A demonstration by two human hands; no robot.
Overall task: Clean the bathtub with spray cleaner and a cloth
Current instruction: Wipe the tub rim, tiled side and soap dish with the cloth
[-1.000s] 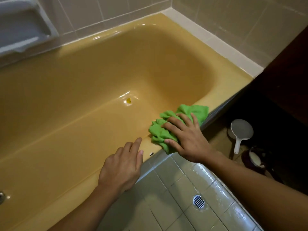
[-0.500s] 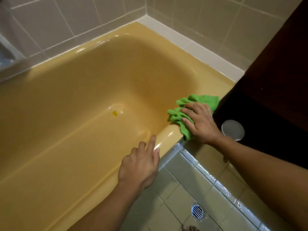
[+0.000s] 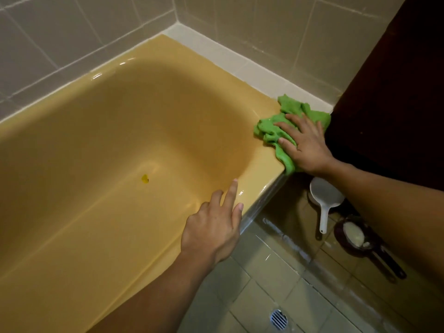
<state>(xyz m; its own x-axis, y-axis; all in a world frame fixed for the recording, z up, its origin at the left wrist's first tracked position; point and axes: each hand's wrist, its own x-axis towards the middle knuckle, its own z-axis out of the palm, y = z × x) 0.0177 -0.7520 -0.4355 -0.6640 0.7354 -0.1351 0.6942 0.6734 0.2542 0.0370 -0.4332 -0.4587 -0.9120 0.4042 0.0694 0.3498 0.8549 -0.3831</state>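
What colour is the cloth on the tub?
Bright green. The cloth shows best in the head view, under the right hand on the tub's rim.

grey tiled walls [image 3: 72,37], tiled floor [image 3: 264,284], floor drain [image 3: 278,319]

Bathtub [image 3: 197,75] mustard yellow, glossy. Cloth [image 3: 270,127] bright green. Wall tiles [image 3: 72,32] pale grey, white grout. Ladle [image 3: 325,195] white. Floor drain [image 3: 278,319] blue-grey, slotted. Floor tiles [image 3: 259,284] beige.

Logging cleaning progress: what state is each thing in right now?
green cloth: bunched, on the tub's corner rim
right hand: flat, pressing the cloth
left hand: open, resting on the near rim
bathtub: unfilled, glossy
white scoop: lying on the floor
floor drain: grate in place
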